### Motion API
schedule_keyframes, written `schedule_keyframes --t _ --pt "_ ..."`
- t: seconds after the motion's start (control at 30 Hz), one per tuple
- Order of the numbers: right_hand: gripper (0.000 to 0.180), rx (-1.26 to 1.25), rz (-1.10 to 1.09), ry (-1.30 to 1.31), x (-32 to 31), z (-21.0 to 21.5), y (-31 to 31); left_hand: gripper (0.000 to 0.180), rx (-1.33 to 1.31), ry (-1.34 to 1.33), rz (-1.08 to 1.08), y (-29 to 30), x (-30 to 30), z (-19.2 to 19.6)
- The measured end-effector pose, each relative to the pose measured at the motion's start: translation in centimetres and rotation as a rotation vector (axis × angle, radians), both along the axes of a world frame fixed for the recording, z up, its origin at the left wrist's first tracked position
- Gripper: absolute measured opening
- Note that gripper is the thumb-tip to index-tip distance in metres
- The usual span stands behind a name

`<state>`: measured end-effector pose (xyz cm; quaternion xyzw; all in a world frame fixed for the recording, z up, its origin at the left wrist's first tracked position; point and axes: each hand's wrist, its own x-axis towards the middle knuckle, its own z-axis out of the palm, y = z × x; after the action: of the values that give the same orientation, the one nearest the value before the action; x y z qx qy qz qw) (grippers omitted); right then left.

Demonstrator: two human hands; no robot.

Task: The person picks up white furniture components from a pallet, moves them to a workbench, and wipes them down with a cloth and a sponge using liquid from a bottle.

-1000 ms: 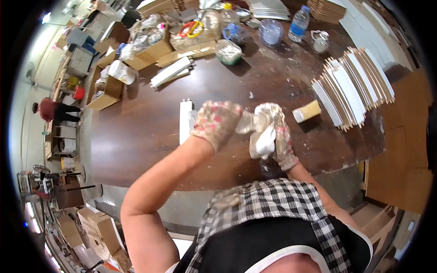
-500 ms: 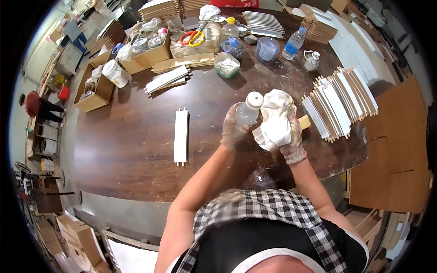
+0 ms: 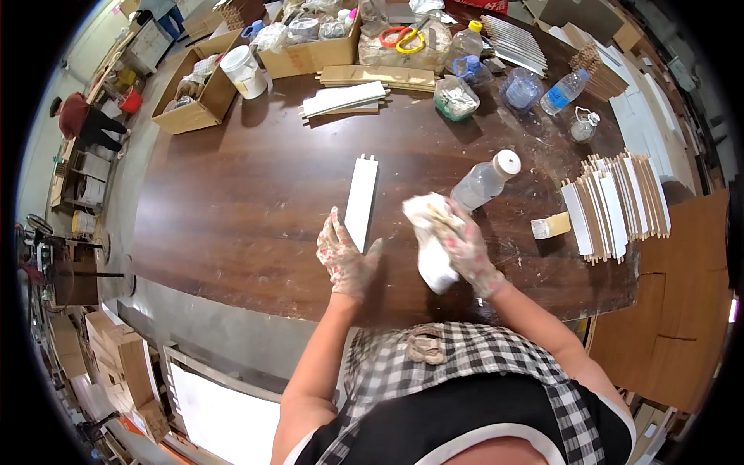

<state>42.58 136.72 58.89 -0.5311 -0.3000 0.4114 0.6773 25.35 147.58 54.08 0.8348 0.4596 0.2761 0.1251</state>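
Note:
A white slat with short wooden pegs at its far end lies on the dark table. My left hand, in a stained glove with pink spots, is at its near end with thumb and fingers apart; whether it touches the slat I cannot tell. My right hand, gloved too, grips a crumpled white cloth right of the slat, slightly blurred. Just beyond this hand a clear plastic bottle with a white cap stands on the table. A pale yellow block sits farther right.
Many white slats with pegs are stacked at the right. A few slats lie at the far side, near cardboard boxes, a white bucket, scissors, and several bottles and tubs. Another person stands far left.
My left hand has let go of the bottle, which now stands on the table, and moved left to the slat. My right hand has brought the cloth nearer and left. The view has shifted.

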Motion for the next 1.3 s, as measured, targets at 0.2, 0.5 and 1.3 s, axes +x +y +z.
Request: schedule_keyframes --t 0.2,0.5,1.3 --pt "0.036 -0.176 0.198 -1.566 -4.0 -6.3 10.2 0.063 -0.046 0.050 -0.022 0.8 -0.9 -3.7" --pt "0.032 -0.253 0.108 -1.693 -0.2 -8.5 16.7 0.061 -0.024 -0.023 0.007 0.8 -0.5 -3.9" --pt "0.026 -0.312 -0.076 -1.351 6.4 -8.6 22.3 0.064 -0.065 0.007 -0.011 0.6 -0.2 -3.8"
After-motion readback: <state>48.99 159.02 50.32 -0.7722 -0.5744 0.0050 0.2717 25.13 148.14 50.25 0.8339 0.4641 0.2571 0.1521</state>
